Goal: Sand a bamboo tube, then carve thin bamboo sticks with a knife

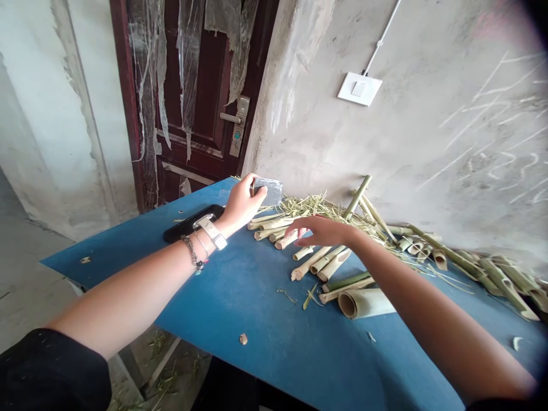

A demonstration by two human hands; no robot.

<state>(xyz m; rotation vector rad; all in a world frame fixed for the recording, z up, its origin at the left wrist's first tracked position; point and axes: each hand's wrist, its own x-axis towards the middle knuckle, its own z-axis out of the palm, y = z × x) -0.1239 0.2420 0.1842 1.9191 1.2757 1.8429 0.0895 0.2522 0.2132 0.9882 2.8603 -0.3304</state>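
Note:
My left hand (245, 200) is closed around a cleaver (270, 192) with a flat, grey, rectangular blade. The handle is hidden in the fist. A band and bracelets circle that wrist, and a black case-like object (184, 225) lies just behind it. To the right, my right hand (314, 229) hovers with loosely bent fingers and holds nothing that I can see. Beneath it, short bamboo pieces (306, 268) lie side by side on the blue table (205, 308). A wider bamboo tube (368, 302) rests nearer to me, partly behind my right forearm.
Thin bamboo shavings (314, 205) are heaped along the wall side. One bamboo stick (358, 197) leans up there, and more cut bamboo (500, 274) lies at the far right. A dark red door (201, 91) with torn plastic film and a wall switch (358, 88) stand beyond.

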